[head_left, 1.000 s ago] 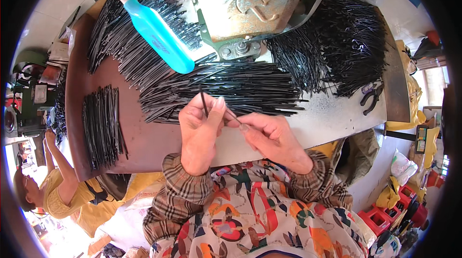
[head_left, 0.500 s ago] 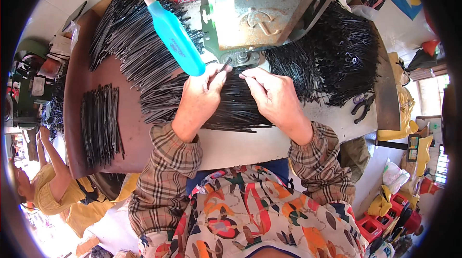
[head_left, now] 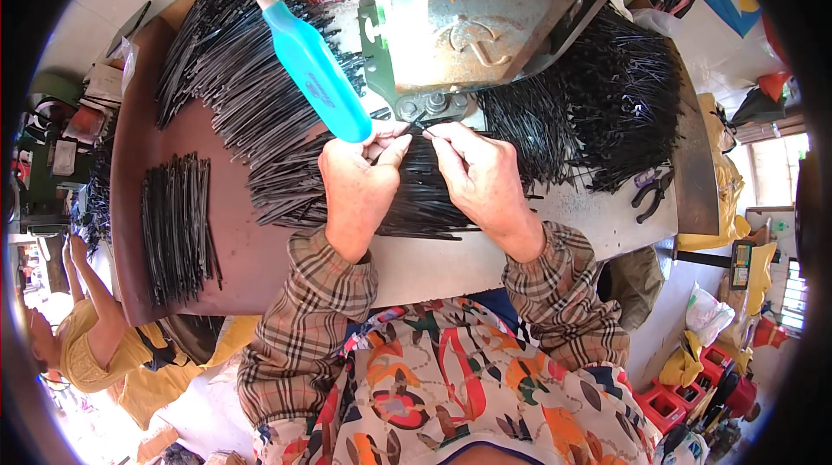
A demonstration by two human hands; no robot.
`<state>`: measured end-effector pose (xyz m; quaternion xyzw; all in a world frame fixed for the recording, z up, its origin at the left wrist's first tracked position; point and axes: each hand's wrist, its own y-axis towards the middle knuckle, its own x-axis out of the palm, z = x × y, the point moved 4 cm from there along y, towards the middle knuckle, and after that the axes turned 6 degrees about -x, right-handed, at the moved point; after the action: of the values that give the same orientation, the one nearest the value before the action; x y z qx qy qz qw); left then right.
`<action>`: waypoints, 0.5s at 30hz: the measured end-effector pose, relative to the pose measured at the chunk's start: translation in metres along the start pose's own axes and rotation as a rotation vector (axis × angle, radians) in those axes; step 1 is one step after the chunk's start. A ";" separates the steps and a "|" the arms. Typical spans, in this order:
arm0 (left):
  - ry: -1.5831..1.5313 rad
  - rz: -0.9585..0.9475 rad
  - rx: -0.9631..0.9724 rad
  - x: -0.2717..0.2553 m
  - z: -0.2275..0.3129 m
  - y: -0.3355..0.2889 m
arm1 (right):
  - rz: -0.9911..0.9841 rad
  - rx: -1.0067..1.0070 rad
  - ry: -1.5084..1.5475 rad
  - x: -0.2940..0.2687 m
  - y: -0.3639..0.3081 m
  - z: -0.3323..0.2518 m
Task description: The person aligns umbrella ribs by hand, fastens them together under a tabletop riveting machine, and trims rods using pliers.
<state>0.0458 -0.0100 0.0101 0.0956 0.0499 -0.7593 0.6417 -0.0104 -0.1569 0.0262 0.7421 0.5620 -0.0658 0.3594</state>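
Note:
My left hand (head_left: pixel 362 183) and my right hand (head_left: pixel 487 177) meet just in front of the machine's base, fingertips pinched and a small gap apart. Between them a thin black rod end (head_left: pixel 419 123) shows, crossing another dark piece; both hands grip there. How the pieces join is too small to make out. Under and beyond my fingers lies a bundle of thin black rods (head_left: pixel 416 205) on the table. Right above my fingertips are the metal bolts of the machine base (head_left: pixel 436 104). A blue-handled lamp (head_left: pixel 321 75) hangs by my left hand.
The green machine's rusty metal head (head_left: pixel 485 32) overhangs the work. More black rods (head_left: pixel 251 75) lie at the left, a separate bundle (head_left: pixel 178 227) nearer, and a large pile (head_left: pixel 620 92) at the right. Pliers (head_left: pixel 652 195) rest by the right edge. Another person (head_left: pixel 95 335) sits at far left.
My hands have drawn closer together, the right one moving left. The dark pieces in my fingertips, apart before, now cross between them.

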 end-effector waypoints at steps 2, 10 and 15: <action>-0.015 0.016 0.019 0.002 0.001 -0.001 | -0.002 0.013 -0.009 0.000 0.000 -0.001; 0.101 0.064 0.120 0.004 0.008 -0.007 | 0.035 0.015 -0.004 -0.001 -0.002 0.005; 0.171 0.052 0.208 0.006 0.015 -0.005 | -0.003 0.108 0.089 -0.002 -0.001 0.016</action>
<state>0.0392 -0.0179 0.0231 0.2271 0.0232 -0.7326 0.6412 -0.0069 -0.1681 0.0149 0.7618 0.5742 -0.0636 0.2931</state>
